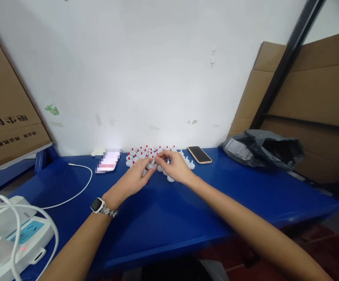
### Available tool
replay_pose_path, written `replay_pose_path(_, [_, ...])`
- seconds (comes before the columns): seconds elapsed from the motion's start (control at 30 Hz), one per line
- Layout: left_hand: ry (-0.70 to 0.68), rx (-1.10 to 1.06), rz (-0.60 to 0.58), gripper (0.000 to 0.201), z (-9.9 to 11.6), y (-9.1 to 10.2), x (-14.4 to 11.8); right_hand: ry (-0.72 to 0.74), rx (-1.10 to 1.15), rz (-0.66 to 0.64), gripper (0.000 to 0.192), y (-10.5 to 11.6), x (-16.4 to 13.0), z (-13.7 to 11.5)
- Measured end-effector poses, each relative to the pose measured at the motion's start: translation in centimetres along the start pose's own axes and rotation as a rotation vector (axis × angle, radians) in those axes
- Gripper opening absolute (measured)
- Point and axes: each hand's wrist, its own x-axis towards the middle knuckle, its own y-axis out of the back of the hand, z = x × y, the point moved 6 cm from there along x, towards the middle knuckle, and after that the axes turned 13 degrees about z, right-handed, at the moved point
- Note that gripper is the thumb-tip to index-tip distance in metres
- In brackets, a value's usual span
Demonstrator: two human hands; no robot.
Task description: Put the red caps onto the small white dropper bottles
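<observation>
My left hand (136, 175), with a watch (97, 205) on its wrist, grips a white nozzle cap (151, 166) between thumb and fingers. The fingertips of my right hand (173, 164) are pinched together at the top of that cap; whatever small piece they hold is hidden. Behind and left of the hands stand several white nozzle caps with red tips (132, 151). To the right, near my right hand, are several white nozzle caps without red tips (191, 164).
A phone with a lit screen (108, 160) lies left on the blue table (157, 222), a dark-screened phone (199, 154) right. A grey plastic bag (254, 150) rests far right. A power strip (25, 238) and white cable (78, 191) occupy the left. Cardboard (8, 89) stands alongside.
</observation>
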Motion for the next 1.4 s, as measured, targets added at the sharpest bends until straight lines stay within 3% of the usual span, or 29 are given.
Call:
replay_pose_path(0.13, [0.020,0.085,0.025,0.034,-1.9,1.4,-0.5,0.228,-0.334,-0.142,0.014,-2.3,-0.4,0.5])
replay_pose_path(0.3, [0.036,0.111,-0.021,0.030,-2.2,1.2,-0.8,0.461,-0.700,-0.333,0.016,-4.4,-1.1,1.5])
replay_pose_path(0.47, [0.032,0.102,-0.031,0.030,-2.0,0.6,-0.9,0.491,-0.776,-0.388,0.018,-5.3,-1.0,2.1])
replay_pose_path(0.73, [0.013,0.099,-0.038,0.032,-1.5,0.2,-1.0,0.487,-0.757,-0.344,0.022,-3.2,-1.2,2.4])
replay_pose_path(0.93, [0.008,0.098,-0.071,0.031,-1.5,-0.3,-1.0,0.492,-0.784,-0.354,0.017,-3.2,-1.7,2.7])
replay_pose_path(1.07, [0.004,0.082,-0.069,0.030,-1.0,-0.4,-1.0,0.376,-0.564,-0.249,0.012,-2.2,-1.3,2.2])
replay_pose_path(1.17, [-0.013,0.086,-0.069,0.030,-0.1,-0.4,-1.1,0.107,-0.140,-0.120,0.009,-0.9,-0.7,2.6])
replay_pose_path(1.27, [-0.040,0.102,-0.088,0.029,1.0,-0.7,-1.3,-0.168,0.296,-0.064,0.019,-0.7,-1.0,3.7])
replay_pose_path(1.4, [-0.087,0.110,-0.107,0.028,2.0,-1.1,-1.5,-0.275,0.507,-0.057,0.034,-0.9,-1.9,4.0])
